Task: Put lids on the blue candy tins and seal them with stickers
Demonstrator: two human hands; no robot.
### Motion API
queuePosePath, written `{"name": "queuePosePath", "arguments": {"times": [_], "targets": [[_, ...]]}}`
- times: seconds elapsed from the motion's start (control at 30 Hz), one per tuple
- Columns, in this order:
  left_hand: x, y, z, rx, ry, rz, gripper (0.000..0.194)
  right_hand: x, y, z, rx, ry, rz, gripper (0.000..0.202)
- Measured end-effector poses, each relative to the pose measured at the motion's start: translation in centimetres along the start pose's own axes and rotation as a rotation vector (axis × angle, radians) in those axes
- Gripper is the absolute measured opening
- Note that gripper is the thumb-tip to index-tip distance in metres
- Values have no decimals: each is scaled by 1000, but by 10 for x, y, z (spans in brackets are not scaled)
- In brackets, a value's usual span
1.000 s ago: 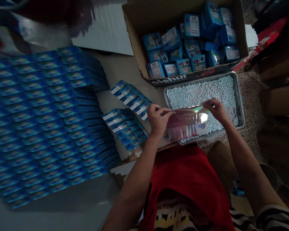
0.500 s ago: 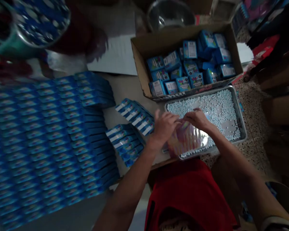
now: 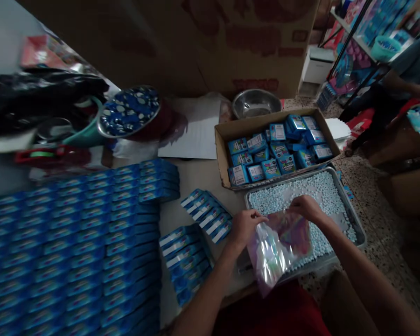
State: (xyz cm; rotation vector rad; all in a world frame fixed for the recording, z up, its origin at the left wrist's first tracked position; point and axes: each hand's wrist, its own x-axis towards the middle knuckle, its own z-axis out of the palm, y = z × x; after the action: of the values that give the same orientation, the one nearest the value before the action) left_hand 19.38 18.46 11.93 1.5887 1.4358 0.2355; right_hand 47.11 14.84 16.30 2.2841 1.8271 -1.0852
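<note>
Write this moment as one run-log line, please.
left hand: holds shiny film | right hand: holds same film | beneath: tray with pale pellets

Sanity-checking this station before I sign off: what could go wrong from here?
1. The shiny film hangs low over the loose pellets; it might brush some over the rim of the tray.
2. The left hand and right hand grip the film only along its upper edge, so it could slip.
3. The left hand is close to a row of blue boxes; a sideways move may knock them.
</note>
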Motion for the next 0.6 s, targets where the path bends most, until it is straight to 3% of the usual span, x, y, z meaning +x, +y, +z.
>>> {"name": "queuePosePath", "arguments": {"times": [0.1,0.23,0.4,0.6], "targets": [[-2,-9,0,-95,10,-26,23,2,22,-4,194,13,90,28],[-6,-27,-3,-287,-97,4,25,-5,42,-2,457,-5,227,47],[-12,-37,-8,-475,-191,-24,40,-24,53,5,806,-100,171,52],[-5,-24,13,-293,28,-77,33,-32,81,9,919,-1,321,52]]}}
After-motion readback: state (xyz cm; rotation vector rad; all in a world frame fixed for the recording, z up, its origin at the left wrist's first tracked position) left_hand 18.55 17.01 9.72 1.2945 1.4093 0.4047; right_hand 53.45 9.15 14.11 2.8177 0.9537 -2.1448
